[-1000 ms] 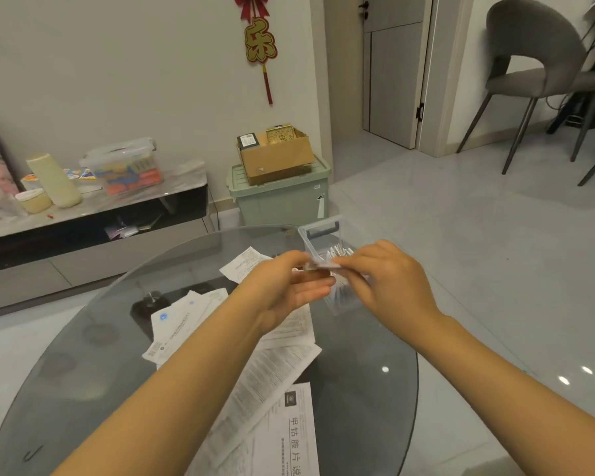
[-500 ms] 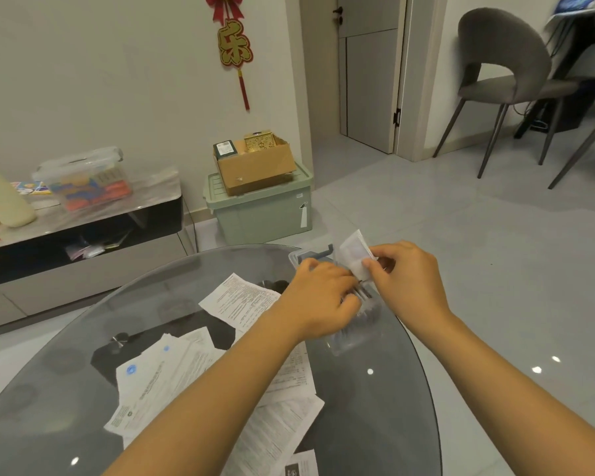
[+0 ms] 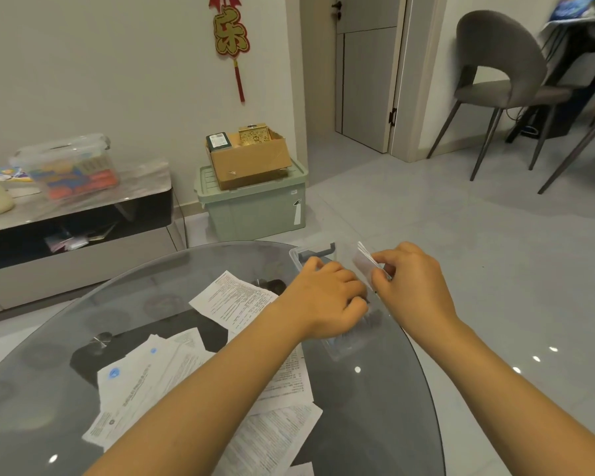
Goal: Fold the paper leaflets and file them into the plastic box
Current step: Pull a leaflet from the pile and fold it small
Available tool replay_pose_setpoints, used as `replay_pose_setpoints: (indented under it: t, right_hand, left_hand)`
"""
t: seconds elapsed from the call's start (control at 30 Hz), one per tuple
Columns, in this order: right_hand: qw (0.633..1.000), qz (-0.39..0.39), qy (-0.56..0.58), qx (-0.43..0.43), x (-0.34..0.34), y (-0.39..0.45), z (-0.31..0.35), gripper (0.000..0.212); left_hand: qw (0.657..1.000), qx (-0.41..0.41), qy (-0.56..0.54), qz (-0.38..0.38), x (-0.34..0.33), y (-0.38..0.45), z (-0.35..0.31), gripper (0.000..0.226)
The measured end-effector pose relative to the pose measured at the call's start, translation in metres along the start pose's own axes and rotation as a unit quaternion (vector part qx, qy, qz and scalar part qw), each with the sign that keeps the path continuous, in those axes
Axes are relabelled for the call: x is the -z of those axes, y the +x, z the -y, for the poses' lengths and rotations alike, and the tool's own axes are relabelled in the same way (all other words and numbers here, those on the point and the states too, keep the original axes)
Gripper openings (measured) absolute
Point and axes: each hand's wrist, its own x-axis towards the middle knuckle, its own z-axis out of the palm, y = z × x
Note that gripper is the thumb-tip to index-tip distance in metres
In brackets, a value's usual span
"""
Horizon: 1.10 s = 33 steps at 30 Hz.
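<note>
A clear plastic box point(image 3: 315, 253) with a grey handle stands near the far right rim of the round glass table point(image 3: 385, 407). My right hand point(image 3: 411, 286) pinches a small folded white leaflet point(image 3: 364, 263) just above the box's right side. My left hand point(image 3: 327, 297) lies over the box with fingers curled down into it; what they touch is hidden. Several unfolded printed leaflets point(image 3: 234, 298) lie spread over the table's middle and near side.
On the floor behind the table a pale green storage bin point(image 3: 255, 207) carries an open cardboard box point(image 3: 251, 159). A low cabinet point(image 3: 76, 228) with a clear tub stands at the left wall. Grey chairs point(image 3: 495, 77) stand far right.
The folded leaflet, held flat between both hands a second ago, is now in my right hand alone, raised over the box. My left hand has dropped into the box.
</note>
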Motion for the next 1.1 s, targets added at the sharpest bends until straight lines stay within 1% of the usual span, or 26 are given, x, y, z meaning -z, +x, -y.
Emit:
replay_pose_setpoints:
  t: [0.1,0.17,0.2,0.27,0.33,0.37,0.43,0.5,0.57,0.63,0.7,0.77,0.83,0.87,0.9,0.97,1.0,1.03,1.1]
  right_hand:
    - [1.0,0.01,-0.006,0.011,-0.002,-0.002,0.002,0.022]
    - [1.0,0.02,-0.011,0.004,-0.005,-0.003,0.004,0.026]
    - [0.999,0.023,-0.026,-0.002,-0.007,-0.004,0.006,0.024]
    - [0.995,0.022,-0.101,-0.008,-0.009,-0.004,0.01,0.02]
    - [0.979,0.027,-0.203,-0.007,-0.009,-0.003,0.013,0.02]
    - [0.972,0.032,-0.232,-0.01,-0.009,-0.002,0.014,0.019]
    - [0.964,0.05,-0.259,-0.015,-0.009,0.001,0.015,0.018]
    - [0.957,0.084,-0.279,0.001,-0.007,0.003,0.013,0.021]
    - [0.959,0.129,-0.251,-0.004,-0.003,0.006,0.009,0.025]
    - [0.97,0.166,-0.17,-0.041,0.001,0.009,0.005,0.024]
    - [0.98,0.164,-0.083,-0.07,0.002,0.008,0.003,0.019]
    - [0.986,0.145,-0.02,-0.074,0.001,0.007,0.002,0.016]
    - [0.986,0.152,0.024,-0.07,0.006,0.004,-0.002,0.021]
    - [0.981,0.18,0.041,-0.062,0.009,0.003,-0.004,0.028]
    - [0.973,0.221,0.05,-0.049,0.014,0.001,-0.008,0.039]
    - [0.951,0.309,0.023,-0.012,0.022,-0.003,-0.013,0.061]
    - [0.943,0.334,0.003,0.005,0.024,-0.006,-0.013,0.066]
    - [0.94,0.34,-0.009,0.018,0.026,-0.008,-0.013,0.067]
    - [0.948,0.317,-0.011,0.032,0.029,-0.012,-0.012,0.059]
  left_hand:
    - [1.0,-0.002,0.006,-0.009,-0.002,-0.002,0.003,0.076]
    - [1.0,-0.001,0.0,-0.019,-0.003,-0.003,0.004,0.075]
    - [1.0,-0.001,-0.006,-0.025,-0.004,-0.004,0.004,0.074]
    - [0.999,-0.005,-0.011,-0.037,-0.005,-0.006,0.004,0.071]
    - [0.999,-0.008,-0.016,-0.043,-0.004,-0.007,0.002,0.066]
    - [0.999,-0.009,-0.023,-0.042,-0.004,-0.007,0.002,0.063]
    - [0.998,-0.006,-0.053,-0.038,-0.004,-0.006,0.002,0.063]
    - [0.994,0.019,-0.1,-0.05,-0.003,-0.005,0.005,0.059]
    - [0.986,0.063,-0.136,-0.076,-0.001,-0.002,0.009,0.053]
    - [0.981,0.114,-0.144,-0.065,0.006,0.001,0.01,0.043]
    - [0.979,0.147,-0.135,-0.034,0.009,0.005,0.012,0.036]
    - [0.98,0.169,-0.103,0.007,0.013,0.009,0.012,0.034]
    - [0.977,0.189,-0.073,0.064,0.017,0.016,0.007,0.037]
    - [0.973,0.199,-0.074,0.091,0.02,0.018,0.004,0.04]
    - [0.967,0.209,-0.085,0.115,0.023,0.021,0.001,0.041]
    - [0.956,0.226,-0.12,0.142,0.028,0.026,0.0,0.04]
    - [0.951,0.234,-0.138,0.147,0.031,0.029,0.001,0.04]
    - [0.946,0.242,-0.155,0.152,0.032,0.031,0.002,0.042]
    - [0.93,0.264,-0.195,0.167,0.033,0.037,0.002,0.047]
